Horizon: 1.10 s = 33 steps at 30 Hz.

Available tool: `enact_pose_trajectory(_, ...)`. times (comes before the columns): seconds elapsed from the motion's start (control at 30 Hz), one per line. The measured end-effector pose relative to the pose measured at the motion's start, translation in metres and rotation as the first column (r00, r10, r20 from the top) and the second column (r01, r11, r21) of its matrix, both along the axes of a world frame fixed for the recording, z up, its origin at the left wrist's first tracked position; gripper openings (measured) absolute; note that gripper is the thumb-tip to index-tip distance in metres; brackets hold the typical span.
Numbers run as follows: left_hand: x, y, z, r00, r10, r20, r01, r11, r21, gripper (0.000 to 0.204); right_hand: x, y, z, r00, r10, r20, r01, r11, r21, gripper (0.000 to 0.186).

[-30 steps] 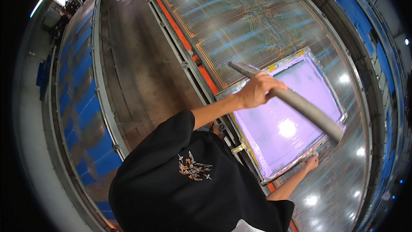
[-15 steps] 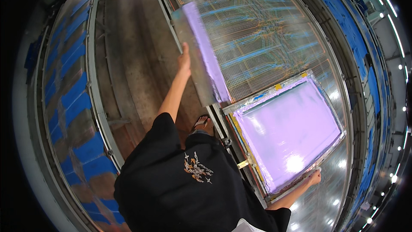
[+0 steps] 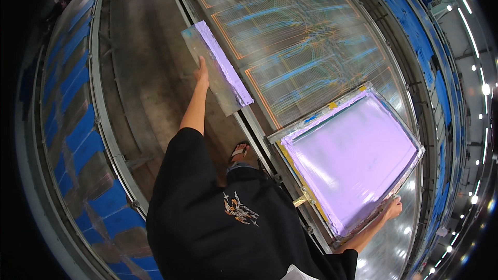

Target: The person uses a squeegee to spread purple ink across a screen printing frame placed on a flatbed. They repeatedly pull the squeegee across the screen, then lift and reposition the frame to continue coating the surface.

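We see the left hand (image 3: pixel 202 75) gripping a broad grey squeegee (image 3: pixel 218 67) by its long left edge, fingers laid along the flat face and partly hidden from us. Thick lilac paste coats the squeegee's right edge, and it is held across the metal side rail (image 3: pixel 254 132) of the worktop (image 3: pixel 368 251), apart from the screen frame (image 3: pixel 295 128). That frame lies on the worktop in front of the body, to the right, its mesh covered by glossy lilac ink (image 3: pixel 353 155) with a raised ridge on its left side. The right hand (image 3: pixel 393 209) is curled at the frame's lower right edge; we cannot tell whether its grip closes on it. A brass-coloured fitting (image 3: pixel 305 196) sits at the frame's left side. Beyond the frame we see blue and orange lines (image 3: pixel 316 36) across the worktop, and below, a sandalled foot (image 3: pixel 240 151).
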<state>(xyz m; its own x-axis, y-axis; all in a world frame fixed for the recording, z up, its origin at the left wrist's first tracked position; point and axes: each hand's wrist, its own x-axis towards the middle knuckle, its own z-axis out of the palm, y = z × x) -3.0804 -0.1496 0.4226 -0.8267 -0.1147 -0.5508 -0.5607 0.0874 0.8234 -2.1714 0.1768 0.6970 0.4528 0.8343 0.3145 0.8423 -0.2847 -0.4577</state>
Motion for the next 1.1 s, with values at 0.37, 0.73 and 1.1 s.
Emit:
enact_pose_trajectory(0.37,-0.028,-0.011,-0.039,1.0,-0.026,-0.008,0.026,0.999,0.042,0.127,-0.013,-0.014,0.005,0.994,-0.002,0.109,0.004,1.0,-0.019,0.051)
enact_pose_trajectory(0.73,-0.081,-0.032,-0.089,0.995,-0.095,0.026,0.091,0.988,0.122,0.119,0.006,-0.018,-0.013,0.981,-0.041,0.191,0.009,0.986,0.165,0.043)
enact_pose_trajectory(1.1,0.039,0.056,0.107,0.486,-0.218,-0.847,-0.202,0.914,-0.351,0.096,-0.082,-0.022,0.077,0.799,0.398,-0.451,-0.374,0.916,0.147,0.02)
